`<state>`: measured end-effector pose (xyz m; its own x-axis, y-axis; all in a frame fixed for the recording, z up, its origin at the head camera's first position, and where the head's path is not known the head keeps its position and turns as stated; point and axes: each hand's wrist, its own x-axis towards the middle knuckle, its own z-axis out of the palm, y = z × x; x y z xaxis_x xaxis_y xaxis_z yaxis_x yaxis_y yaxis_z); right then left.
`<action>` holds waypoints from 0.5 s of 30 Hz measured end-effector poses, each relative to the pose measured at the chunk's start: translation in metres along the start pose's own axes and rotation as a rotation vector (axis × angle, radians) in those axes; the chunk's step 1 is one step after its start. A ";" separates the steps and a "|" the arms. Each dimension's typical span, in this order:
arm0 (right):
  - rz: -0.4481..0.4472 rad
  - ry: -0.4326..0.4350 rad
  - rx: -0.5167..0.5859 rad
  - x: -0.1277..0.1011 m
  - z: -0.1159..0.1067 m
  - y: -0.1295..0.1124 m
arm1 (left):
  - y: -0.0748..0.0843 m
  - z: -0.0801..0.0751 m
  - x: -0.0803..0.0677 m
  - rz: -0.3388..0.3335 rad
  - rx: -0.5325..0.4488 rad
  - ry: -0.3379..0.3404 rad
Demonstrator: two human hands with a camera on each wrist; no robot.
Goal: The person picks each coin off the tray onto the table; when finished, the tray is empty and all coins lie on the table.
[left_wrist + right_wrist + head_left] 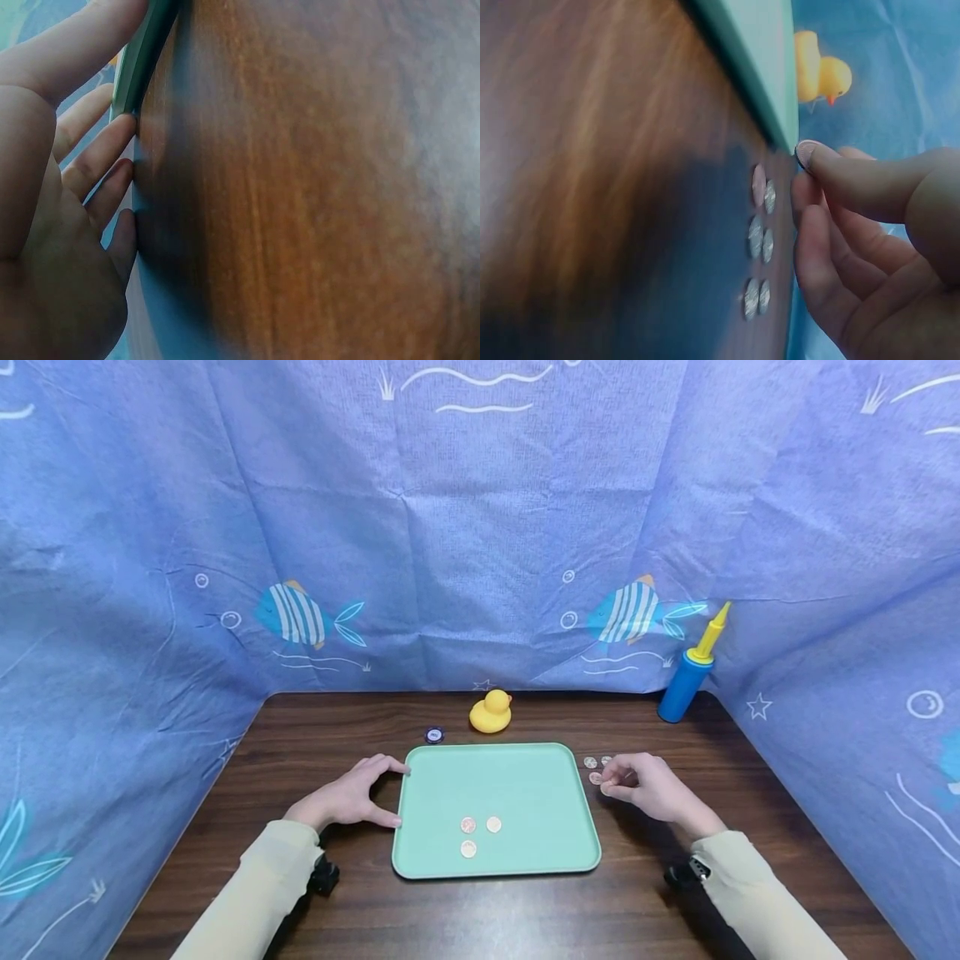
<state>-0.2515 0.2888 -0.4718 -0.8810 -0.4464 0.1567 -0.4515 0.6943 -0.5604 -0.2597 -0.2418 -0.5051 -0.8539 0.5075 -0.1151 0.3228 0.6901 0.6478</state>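
1. Green tray (pixel 525 785) lies flat at the centre of the dark wooden table (pixel 315 735). Three coins in the tray (pixel 468 825) sit grouped near its front edge, at 6 o'clock.
2. Left hand (pixel 347 795) rests at the tray's 9 o'clock edge; thumb and forefinger are spread and touch the rim, the fingers relaxed and straight, gripping nothing.
3. Right hand (pixel 645 785) is at the tray's 3 o'clock side, just off the rim. Its thumb and forefinger pinch one coin (pixel 806 154); the other fingers are curled.
4. Loose coins on the table (pixel 759 240) lie just beside the right fingertips, near the tray's far right corner; the wrist view shows three, mirrored in the shiny tabletop.
5. Yellow rubber duck (pixel 491 711) at 12 o'clock behind the tray; small dark round chip (pixel 434 735) at 11 o'clock; blue-and-yellow hand pump (pixel 693 668) at 2 o'clock, against the blue fish-print cloth (pixel 480 527).
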 end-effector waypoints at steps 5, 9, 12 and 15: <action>0.013 -0.033 -0.014 -0.005 0.003 0.006 | 0.001 -0.001 -0.001 -0.002 0.003 -0.004; -0.011 -0.052 -0.001 -0.004 0.008 0.009 | 0.002 -0.001 -0.001 -0.006 -0.005 -0.003; -0.018 -0.062 -0.008 -0.003 0.011 0.009 | 0.002 -0.001 -0.001 -0.006 -0.009 -0.002; -0.025 -0.063 -0.030 -0.002 0.013 0.008 | 0.002 -0.001 0.000 -0.005 -0.007 -0.002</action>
<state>-0.2513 0.2883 -0.4876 -0.8592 -0.4979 0.1178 -0.4780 0.6988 -0.5322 -0.2589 -0.2410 -0.5030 -0.8544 0.5055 -0.1201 0.3160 0.6891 0.6521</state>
